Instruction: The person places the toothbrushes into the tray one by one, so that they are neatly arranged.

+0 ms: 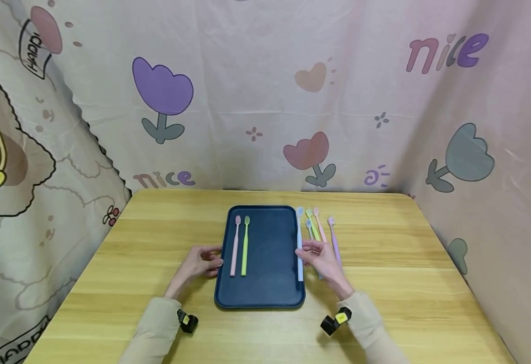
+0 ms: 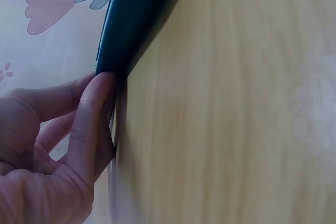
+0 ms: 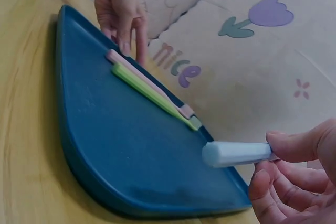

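A dark blue tray (image 1: 272, 290) lies on the table. My left hand (image 1: 203, 260) holds its left rim, thumb and fingers at the edge in the left wrist view (image 2: 79, 135). My right hand (image 1: 322, 260) pinches a light blue toothbrush (image 1: 299, 242) by its handle, over the tray's right edge in the head view; in the right wrist view its handle end (image 3: 231, 153) points toward the tray. On the tray's left side a pink toothbrush (image 1: 235, 247) and a green toothbrush (image 1: 245, 247) lie side by side, heads to the far end.
Right of the tray, several more toothbrushes lie on the wooden table (image 1: 156, 222): a purple one (image 1: 335, 240), a pink one (image 1: 321, 227), a green one (image 1: 312, 225) and another blue one (image 1: 309, 227), partly behind my right hand. A printed curtain (image 1: 247, 91) hangs behind.
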A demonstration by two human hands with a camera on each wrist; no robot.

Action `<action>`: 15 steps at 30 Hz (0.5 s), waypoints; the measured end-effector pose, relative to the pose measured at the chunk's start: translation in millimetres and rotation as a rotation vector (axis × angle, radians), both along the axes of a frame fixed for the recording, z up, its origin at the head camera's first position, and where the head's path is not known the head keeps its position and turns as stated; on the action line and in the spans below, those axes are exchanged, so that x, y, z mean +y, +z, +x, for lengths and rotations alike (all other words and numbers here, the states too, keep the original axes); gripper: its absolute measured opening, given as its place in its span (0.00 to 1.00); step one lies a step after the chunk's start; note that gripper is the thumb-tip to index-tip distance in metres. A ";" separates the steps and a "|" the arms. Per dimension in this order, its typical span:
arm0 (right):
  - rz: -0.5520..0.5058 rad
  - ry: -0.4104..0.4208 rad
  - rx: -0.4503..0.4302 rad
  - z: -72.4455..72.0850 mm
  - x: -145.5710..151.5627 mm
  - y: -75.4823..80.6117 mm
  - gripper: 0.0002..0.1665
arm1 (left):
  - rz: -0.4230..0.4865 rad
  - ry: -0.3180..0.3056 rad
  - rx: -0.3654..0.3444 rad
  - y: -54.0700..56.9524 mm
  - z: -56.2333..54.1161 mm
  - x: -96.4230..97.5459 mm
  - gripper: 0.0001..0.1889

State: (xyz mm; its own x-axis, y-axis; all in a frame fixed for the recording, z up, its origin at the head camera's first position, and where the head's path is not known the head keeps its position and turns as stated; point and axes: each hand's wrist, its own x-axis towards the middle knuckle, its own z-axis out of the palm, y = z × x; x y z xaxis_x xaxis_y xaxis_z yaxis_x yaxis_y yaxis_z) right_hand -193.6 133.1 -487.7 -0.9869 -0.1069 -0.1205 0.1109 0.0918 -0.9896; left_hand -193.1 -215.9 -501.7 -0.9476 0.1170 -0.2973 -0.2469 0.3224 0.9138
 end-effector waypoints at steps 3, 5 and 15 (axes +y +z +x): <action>0.003 0.028 0.004 -0.1 -6.4 -2.9 0.22 | 0.013 0.008 -0.005 -0.6 1.6 -0.8 0.26; 0.003 0.050 0.017 -0.5 -10.4 -4.6 0.23 | 0.019 0.009 -0.004 -0.9 2.1 -1.2 0.26; 0.025 0.176 0.074 -4.9 -29.4 -12.3 0.23 | 0.006 0.009 -0.001 -2.3 0.9 -1.2 0.26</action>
State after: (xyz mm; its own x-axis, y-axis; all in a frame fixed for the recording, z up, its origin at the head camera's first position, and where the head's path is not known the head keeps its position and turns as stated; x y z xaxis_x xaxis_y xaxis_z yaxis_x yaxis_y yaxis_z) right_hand -198.5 103.6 -499.9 -0.9596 -0.2763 -0.0532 0.0180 0.1282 -0.9916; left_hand -192.3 -217.1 -504.0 -0.9484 0.1101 -0.2975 -0.2507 0.3144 0.9156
